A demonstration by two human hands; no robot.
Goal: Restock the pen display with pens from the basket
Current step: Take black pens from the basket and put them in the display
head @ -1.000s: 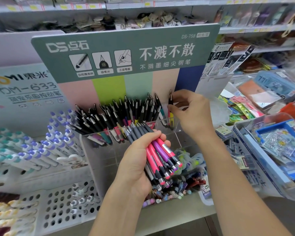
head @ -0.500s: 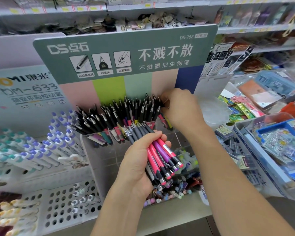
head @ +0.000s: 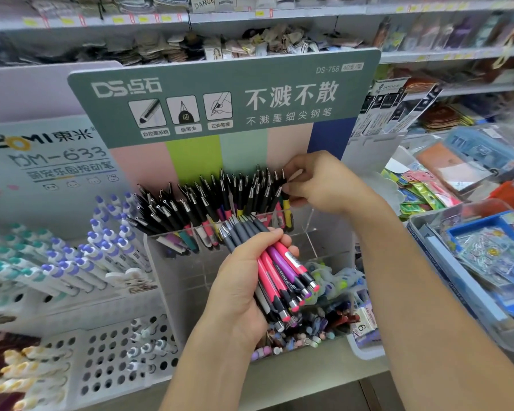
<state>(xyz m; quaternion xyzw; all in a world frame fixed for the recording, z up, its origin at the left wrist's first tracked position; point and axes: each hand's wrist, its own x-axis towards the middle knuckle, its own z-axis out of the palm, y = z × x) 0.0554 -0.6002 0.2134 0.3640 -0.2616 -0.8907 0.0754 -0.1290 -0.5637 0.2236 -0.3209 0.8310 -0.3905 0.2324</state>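
Observation:
The pen display [head: 327, 232] is a clear acrylic box under a green header board. A packed row of black-capped pens [head: 208, 200] leans in its back section. My left hand [head: 241, 295] grips a bundle of pink, purple and grey pens [head: 282, 274] in front of the box, tips pointing down to the right. My right hand [head: 324, 185] is at the right end of the row. Its thumb and fingertips pinch the black top of a yellow pen [head: 286, 206] standing in the box. I cannot pick out a basket.
White and blue pens [head: 107, 256] lean in a rack on the left, above a perforated white tray [head: 107, 360]. A clear bin with blue packets [head: 469, 262] sits at the right. Small loose items [head: 315, 330] lie below the box. Stocked shelves run behind.
My right hand brought the yellow pen down from above the row into the display's right end and still pinches its top. The left hand kept its bundle nearly still.

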